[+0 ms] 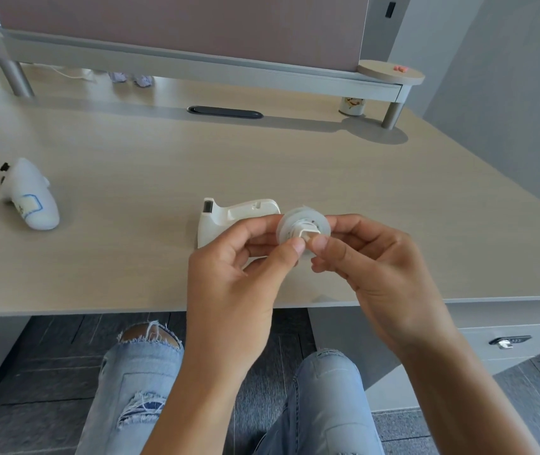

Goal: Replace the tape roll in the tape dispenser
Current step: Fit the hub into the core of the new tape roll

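Head view: both hands work above the front edge of the desk (130, 165). Left hand (239, 270) and right hand (370, 267) pinch a clear tape roll (301, 224) between thumbs and fingertips, holding it in the air, clear of the desk surface. A small white core piece (308, 234) sits at the roll's centre, under both thumbs; this grip probably serves to seat or remove the hub, but which of the two cannot be told.

The white tape dispenser (229, 218) stands on the desk just behind the hands, near the front edge, its cutter end toward the left. Its cradle appears vacant, which would leave it ready to receive the roll.

The hands cover the dispenser's near side and right end. The roll's transparency makes its loose end impossible to locate. A white plush toy (29, 198) lies near the left edge, well apart.
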A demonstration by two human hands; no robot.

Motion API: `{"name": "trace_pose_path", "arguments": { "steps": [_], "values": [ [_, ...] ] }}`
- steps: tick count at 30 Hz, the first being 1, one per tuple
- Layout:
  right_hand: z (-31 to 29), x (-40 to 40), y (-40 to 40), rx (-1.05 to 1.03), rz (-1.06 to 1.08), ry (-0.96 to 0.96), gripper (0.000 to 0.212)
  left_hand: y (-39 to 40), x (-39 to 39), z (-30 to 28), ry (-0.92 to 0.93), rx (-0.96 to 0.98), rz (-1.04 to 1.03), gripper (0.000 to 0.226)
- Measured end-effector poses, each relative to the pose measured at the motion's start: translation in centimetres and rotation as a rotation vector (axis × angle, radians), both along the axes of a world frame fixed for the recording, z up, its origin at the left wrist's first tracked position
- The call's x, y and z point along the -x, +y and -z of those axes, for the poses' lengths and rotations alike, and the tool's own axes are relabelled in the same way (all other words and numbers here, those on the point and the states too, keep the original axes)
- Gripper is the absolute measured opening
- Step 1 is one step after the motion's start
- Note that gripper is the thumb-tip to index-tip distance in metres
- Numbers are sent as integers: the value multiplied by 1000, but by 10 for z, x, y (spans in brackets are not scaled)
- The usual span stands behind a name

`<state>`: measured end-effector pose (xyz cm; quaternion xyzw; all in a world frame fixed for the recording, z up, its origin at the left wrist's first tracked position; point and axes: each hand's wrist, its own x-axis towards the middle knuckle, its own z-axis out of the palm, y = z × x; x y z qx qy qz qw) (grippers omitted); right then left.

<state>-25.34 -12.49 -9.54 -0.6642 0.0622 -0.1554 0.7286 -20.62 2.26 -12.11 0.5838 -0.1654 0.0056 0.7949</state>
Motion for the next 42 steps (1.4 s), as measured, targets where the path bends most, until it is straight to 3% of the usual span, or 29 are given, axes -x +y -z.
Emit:
{"name": "trace_pose_path", "arguments": {
  "steps": [10,21,31,42],
  "values": [
    [2,0,4,70,110,18,24,-6,-2,7,50,3,-58,16],
    [-6,-4,-6,179,27,14,23,5,-9,3,67,13,74,17],
    [-6,-4,-3,178,89,5,24,2,-7,3,4,-75,-37,15],
    [-4,-5,-1,173,84,9,27,3,-7,6,26,-69,-23,15]
  ]
}}
